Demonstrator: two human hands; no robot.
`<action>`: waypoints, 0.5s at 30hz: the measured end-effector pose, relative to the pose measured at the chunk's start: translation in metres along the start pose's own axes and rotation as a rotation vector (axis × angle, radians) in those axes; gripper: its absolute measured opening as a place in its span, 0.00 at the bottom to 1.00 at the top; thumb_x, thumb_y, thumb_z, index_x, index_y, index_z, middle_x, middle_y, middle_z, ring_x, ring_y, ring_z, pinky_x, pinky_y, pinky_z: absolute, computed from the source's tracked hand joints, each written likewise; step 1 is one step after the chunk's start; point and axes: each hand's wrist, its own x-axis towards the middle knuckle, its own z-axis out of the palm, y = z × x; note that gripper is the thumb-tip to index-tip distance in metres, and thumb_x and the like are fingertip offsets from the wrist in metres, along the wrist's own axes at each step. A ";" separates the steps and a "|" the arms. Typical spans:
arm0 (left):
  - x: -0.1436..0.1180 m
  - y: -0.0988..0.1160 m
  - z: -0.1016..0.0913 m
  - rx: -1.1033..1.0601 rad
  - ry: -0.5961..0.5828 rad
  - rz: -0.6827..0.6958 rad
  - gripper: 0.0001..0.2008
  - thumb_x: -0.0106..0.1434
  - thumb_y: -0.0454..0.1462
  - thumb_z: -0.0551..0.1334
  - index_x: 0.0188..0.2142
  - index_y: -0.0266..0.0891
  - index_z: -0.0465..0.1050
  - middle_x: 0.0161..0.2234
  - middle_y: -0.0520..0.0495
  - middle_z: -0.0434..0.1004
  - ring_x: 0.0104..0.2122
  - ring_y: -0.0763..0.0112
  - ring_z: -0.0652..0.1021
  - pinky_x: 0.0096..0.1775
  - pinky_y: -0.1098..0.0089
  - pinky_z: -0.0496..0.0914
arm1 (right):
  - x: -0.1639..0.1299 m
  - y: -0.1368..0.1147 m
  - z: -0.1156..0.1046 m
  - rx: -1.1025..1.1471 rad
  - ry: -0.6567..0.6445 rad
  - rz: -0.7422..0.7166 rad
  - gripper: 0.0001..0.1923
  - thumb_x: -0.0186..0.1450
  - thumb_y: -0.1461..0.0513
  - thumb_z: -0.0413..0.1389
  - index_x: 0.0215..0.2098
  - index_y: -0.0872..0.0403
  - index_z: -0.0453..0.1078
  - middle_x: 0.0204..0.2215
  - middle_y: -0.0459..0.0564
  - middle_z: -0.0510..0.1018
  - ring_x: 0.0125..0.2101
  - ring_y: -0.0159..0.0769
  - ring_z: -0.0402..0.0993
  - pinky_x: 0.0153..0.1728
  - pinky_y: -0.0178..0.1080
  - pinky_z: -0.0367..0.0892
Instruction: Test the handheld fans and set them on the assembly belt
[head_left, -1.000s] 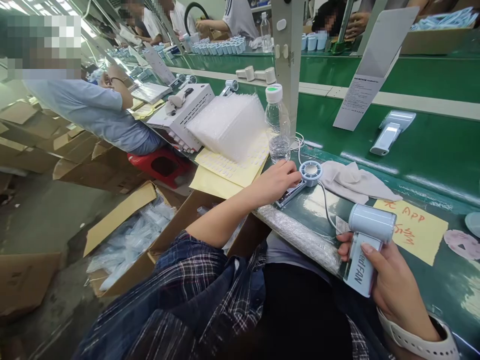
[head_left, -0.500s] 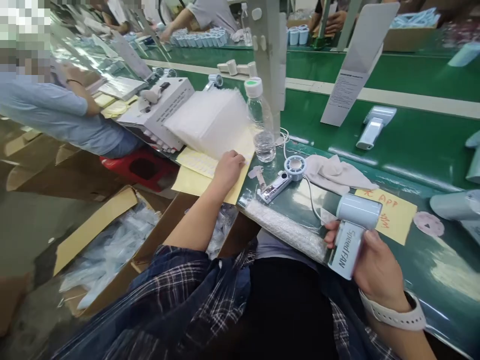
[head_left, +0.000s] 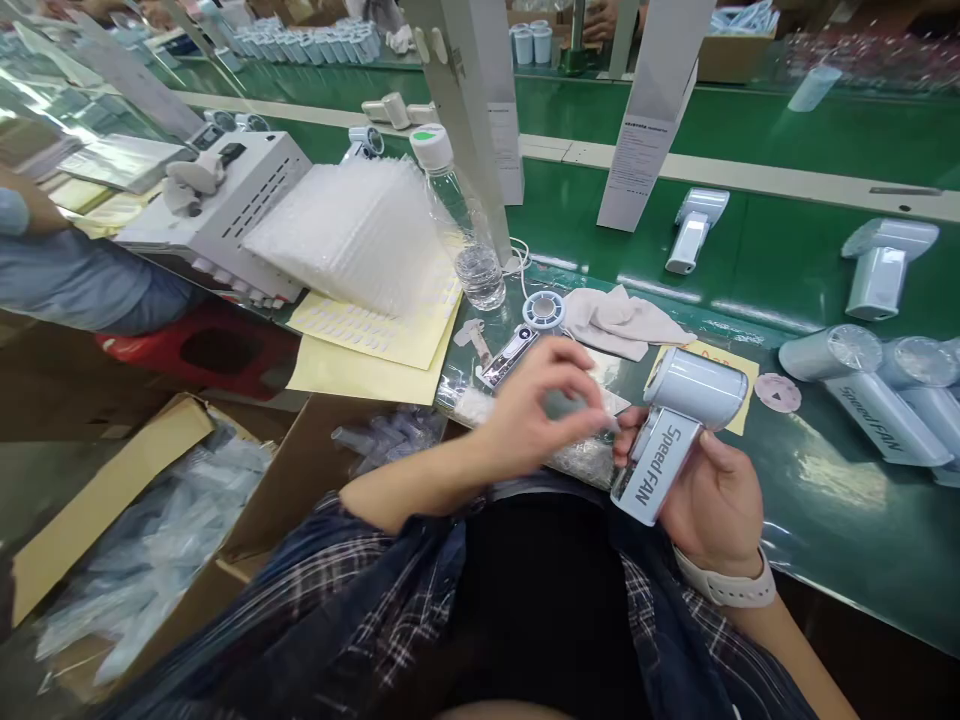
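The right hand (head_left: 716, 500) is holding the fan (head_left: 664, 462) above the counter's (head_left: 810, 540) near edge, grip wrapping its handle. Just beside it, the left hand (head_left: 529, 405) is curling thumb and fingers into a narrow ring; whether they're pinching anything, I can't tell. Beyond, a cloth (head_left: 619, 322) is lying crumpled.

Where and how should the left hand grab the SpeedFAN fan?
Likely by the fan's rounded head, from above and the left: it sits clear of the right hand, which wraps the handle, and the left hand is on that side.
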 end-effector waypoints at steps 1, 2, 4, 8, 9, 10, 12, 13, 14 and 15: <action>-0.002 0.004 0.022 -0.087 -0.064 -0.046 0.13 0.66 0.45 0.73 0.33 0.39 0.79 0.49 0.43 0.73 0.47 0.65 0.76 0.51 0.64 0.75 | 0.000 0.001 0.001 -0.014 0.034 -0.022 0.19 0.70 0.48 0.56 0.49 0.46 0.80 0.43 0.52 0.86 0.39 0.48 0.84 0.43 0.52 0.82; -0.003 0.004 0.041 -0.151 -0.093 -0.091 0.14 0.65 0.47 0.74 0.33 0.39 0.80 0.49 0.42 0.71 0.47 0.65 0.76 0.50 0.65 0.75 | 0.000 0.002 0.001 -0.022 0.075 -0.046 0.20 0.70 0.48 0.56 0.53 0.45 0.80 0.45 0.51 0.86 0.43 0.50 0.84 0.49 0.55 0.81; 0.000 -0.003 0.066 -0.211 -0.096 -0.154 0.18 0.63 0.49 0.75 0.31 0.37 0.80 0.48 0.42 0.68 0.44 0.66 0.74 0.46 0.66 0.75 | 0.001 0.006 0.000 -0.020 0.152 -0.092 0.24 0.69 0.49 0.56 0.61 0.44 0.76 0.49 0.51 0.86 0.49 0.52 0.84 0.58 0.58 0.77; 0.008 -0.025 0.078 -0.243 -0.094 -0.179 0.23 0.56 0.50 0.79 0.35 0.38 0.72 0.46 0.45 0.68 0.43 0.67 0.73 0.44 0.67 0.74 | -0.005 0.019 -0.004 -0.022 0.176 -0.147 0.30 0.69 0.49 0.55 0.68 0.44 0.71 0.51 0.52 0.86 0.52 0.53 0.83 0.62 0.61 0.75; 0.009 -0.029 0.076 -0.307 -0.173 -0.212 0.25 0.57 0.52 0.79 0.40 0.39 0.72 0.46 0.45 0.70 0.43 0.67 0.74 0.44 0.66 0.74 | -0.007 0.020 -0.004 -0.057 0.165 -0.172 0.30 0.71 0.48 0.54 0.68 0.44 0.71 0.51 0.53 0.86 0.53 0.53 0.83 0.62 0.62 0.74; 0.010 -0.032 0.074 -0.387 -0.275 -0.246 0.27 0.60 0.54 0.76 0.46 0.40 0.71 0.45 0.46 0.72 0.43 0.66 0.76 0.45 0.65 0.75 | -0.009 0.019 -0.004 -0.131 0.140 -0.206 0.30 0.72 0.47 0.52 0.68 0.45 0.70 0.52 0.53 0.85 0.55 0.54 0.82 0.64 0.61 0.73; 0.008 -0.035 0.069 -0.519 -0.463 -0.287 0.30 0.66 0.60 0.70 0.52 0.40 0.70 0.45 0.45 0.77 0.46 0.63 0.78 0.50 0.63 0.75 | -0.004 0.005 -0.005 -0.419 0.009 -0.286 0.29 0.74 0.46 0.53 0.68 0.46 0.72 0.55 0.55 0.83 0.62 0.54 0.77 0.68 0.59 0.69; 0.006 -0.036 0.065 -0.564 -0.504 -0.298 0.30 0.68 0.62 0.67 0.52 0.39 0.71 0.45 0.44 0.78 0.47 0.62 0.79 0.52 0.62 0.75 | 0.003 -0.010 -0.007 -0.616 -0.103 -0.315 0.28 0.73 0.46 0.57 0.67 0.47 0.73 0.57 0.55 0.82 0.64 0.55 0.74 0.69 0.58 0.67; 0.005 -0.038 0.060 -0.608 -0.512 -0.317 0.30 0.69 0.62 0.66 0.51 0.39 0.71 0.46 0.43 0.80 0.47 0.61 0.81 0.52 0.61 0.76 | 0.014 -0.031 -0.010 -0.829 -0.223 -0.328 0.28 0.71 0.47 0.61 0.65 0.48 0.75 0.59 0.56 0.81 0.66 0.55 0.72 0.70 0.58 0.66; 0.003 -0.039 0.055 -0.666 -0.497 -0.350 0.29 0.70 0.62 0.64 0.51 0.39 0.71 0.45 0.43 0.81 0.44 0.62 0.82 0.49 0.62 0.77 | 0.030 -0.056 -0.016 -1.035 -0.325 -0.328 0.27 0.68 0.48 0.65 0.62 0.48 0.78 0.59 0.56 0.81 0.65 0.57 0.72 0.68 0.58 0.68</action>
